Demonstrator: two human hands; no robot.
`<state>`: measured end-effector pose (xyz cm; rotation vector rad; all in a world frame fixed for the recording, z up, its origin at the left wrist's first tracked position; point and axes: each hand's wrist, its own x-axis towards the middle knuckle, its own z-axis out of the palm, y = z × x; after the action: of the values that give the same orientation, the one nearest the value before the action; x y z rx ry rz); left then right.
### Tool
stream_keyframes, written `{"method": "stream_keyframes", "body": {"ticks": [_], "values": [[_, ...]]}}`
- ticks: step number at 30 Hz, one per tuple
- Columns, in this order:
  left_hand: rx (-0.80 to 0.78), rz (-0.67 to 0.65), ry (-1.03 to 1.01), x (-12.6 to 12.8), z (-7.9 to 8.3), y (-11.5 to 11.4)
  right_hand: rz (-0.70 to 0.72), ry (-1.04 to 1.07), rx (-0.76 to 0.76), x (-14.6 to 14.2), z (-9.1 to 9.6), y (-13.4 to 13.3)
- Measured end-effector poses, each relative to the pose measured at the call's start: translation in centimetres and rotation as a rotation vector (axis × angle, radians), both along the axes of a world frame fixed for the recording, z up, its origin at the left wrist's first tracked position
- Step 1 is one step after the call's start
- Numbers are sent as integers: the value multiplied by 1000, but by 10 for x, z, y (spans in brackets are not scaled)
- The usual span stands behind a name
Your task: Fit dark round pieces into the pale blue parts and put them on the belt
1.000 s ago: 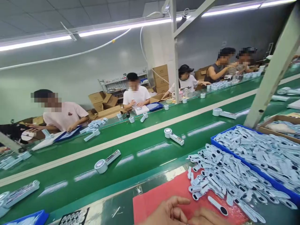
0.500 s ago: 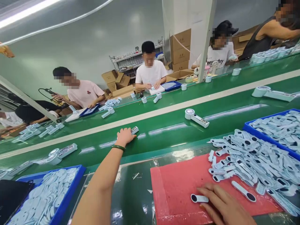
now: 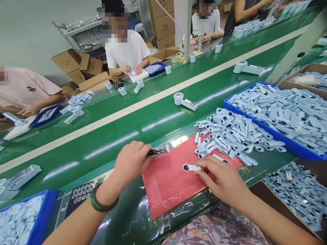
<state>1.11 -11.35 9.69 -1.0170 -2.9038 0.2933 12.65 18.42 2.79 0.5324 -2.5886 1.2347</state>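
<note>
My left hand is closed round a white handheld device, holding it just above the left edge of a red mat. A green bangle sits on that wrist. My right hand rests on the mat with its fingertips pinching a small pale blue cover piece that has a dark round hole. A loose heap of the same cover pieces lies at the mat's far right corner.
A green conveyor belt carries more devices, one straight ahead. Blue trays of parts stand at right and lower left. A cardboard box of parts sits lower right. Other people work across the belt.
My left hand picked a device off the belt and drew it back to the mat. My right hand slid onto the cover piece. The view tilted down.
</note>
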Motion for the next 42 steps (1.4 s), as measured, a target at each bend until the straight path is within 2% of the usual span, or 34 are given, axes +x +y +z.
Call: {"method": "stream_keyframes", "body": {"ticks": [4, 7, 9, 12, 18, 22, 25, 32, 34, 36, 39, 42], "values": [[81, -165, -89, 33, -17, 48, -23, 80, 10, 5, 8, 4], [113, -206, -185, 39, -31, 64, -43, 72, 39, 5, 8, 5], [160, -200, -229, 37, -36, 66, -44, 44, 55, 3, 7, 4], [315, -182, -289, 34, -38, 61, -31, 27, 83, -4, 6, -3], [653, -266, -377, 35, -38, 52, 8, 113, 182, -15, 3, -29], [745, -266, -383, 38, -40, 54, -2, 107, 218, -18, 2, -36], [764, -234, -396, 39, -42, 55, 8, 54, 154, -21, 0, -34], [753, -241, -372, 44, -39, 55, 78, -191, -236, -22, -3, -30], [735, -283, -352, 52, -37, 55, 107, -258, -243, -15, -2, -29], [718, -305, -345, 63, -37, 54, 131, -290, -185, -8, -1, -27], [654, -222, -328, 78, -41, 54, 165, -269, -97, -2, -3, -26], [568, -129, -312, 86, -45, 57, 176, -234, -93, -2, -7, -28]]}}
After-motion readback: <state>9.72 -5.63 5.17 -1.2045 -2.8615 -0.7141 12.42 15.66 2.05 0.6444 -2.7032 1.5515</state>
